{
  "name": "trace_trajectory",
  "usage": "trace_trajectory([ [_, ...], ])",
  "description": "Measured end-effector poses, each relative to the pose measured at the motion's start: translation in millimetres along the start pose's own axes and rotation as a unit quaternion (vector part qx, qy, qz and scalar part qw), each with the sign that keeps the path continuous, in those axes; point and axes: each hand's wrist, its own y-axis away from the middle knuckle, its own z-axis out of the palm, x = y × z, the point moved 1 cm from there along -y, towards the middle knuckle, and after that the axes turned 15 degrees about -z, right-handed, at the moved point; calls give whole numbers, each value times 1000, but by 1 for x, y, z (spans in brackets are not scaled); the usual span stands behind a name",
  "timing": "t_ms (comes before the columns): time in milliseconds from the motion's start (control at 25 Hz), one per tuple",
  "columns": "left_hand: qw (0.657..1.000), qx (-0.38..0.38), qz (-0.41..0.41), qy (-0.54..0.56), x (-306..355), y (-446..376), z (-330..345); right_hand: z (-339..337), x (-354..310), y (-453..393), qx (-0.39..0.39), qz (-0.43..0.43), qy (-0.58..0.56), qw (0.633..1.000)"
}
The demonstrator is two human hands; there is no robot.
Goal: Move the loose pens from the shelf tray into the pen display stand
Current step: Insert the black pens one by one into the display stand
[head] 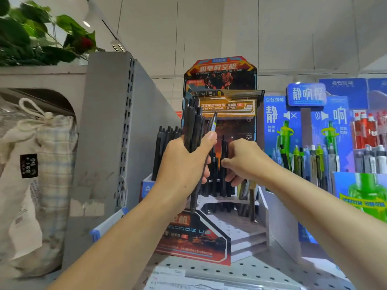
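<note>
Loose pens: bundle of black pens, upright, slightly tilted, gripped in left hand in front of stand's upper half. Pen display stand: tall cardboard stand, orange-red and black mech print, stepped white tiers; black pens standing upright in rear rows, front tiers bare.

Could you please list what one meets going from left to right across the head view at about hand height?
White drawstring cloth bag → grey perforated metal shelf upright → left hand gripping a bundle of black pens → right hand reaching into the dark orange-trimmed pen display stand → blue display of green and grey pens.
</note>
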Motion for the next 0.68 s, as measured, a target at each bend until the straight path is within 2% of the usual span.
trace_trajectory([
  [320,1000,5,-8,1,-1,3,1,13,-7,-3,-47,45,16,998],
  [480,1000,6,-13,-1,-1,2,1,19,-12,-4,-79,70,86,991],
  [680,1000,5,-16,-1,-1,2,2,23,-16,-6,-75,44,180,980],
])
